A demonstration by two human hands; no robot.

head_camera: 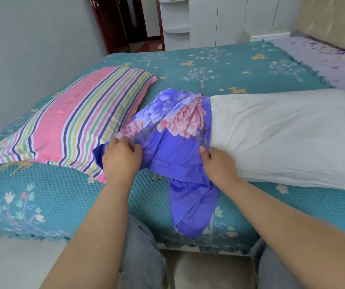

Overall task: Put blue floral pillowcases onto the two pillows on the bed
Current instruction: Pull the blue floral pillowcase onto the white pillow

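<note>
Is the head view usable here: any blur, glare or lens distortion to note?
Head view: soft, even daylight, no glare. Wide-angle bending curves the teal quilted bedspread edge. The right hand forearm smears with motion at the frame edge; the blue floral pillowcase, white pillow and left hand stay sharp.

The bed [188, 65] wears a teal spread. On it lie a striped pillow [71, 124] at left and a white pillow [292, 138] at right, its left end bunched inside a blue floral pillowcase [177, 142].

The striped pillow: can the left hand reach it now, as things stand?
Probably yes. The left hand grips the blue floral pillowcase right beside the striped pillow; nothing lies between, but it must release the fabric first.
</note>
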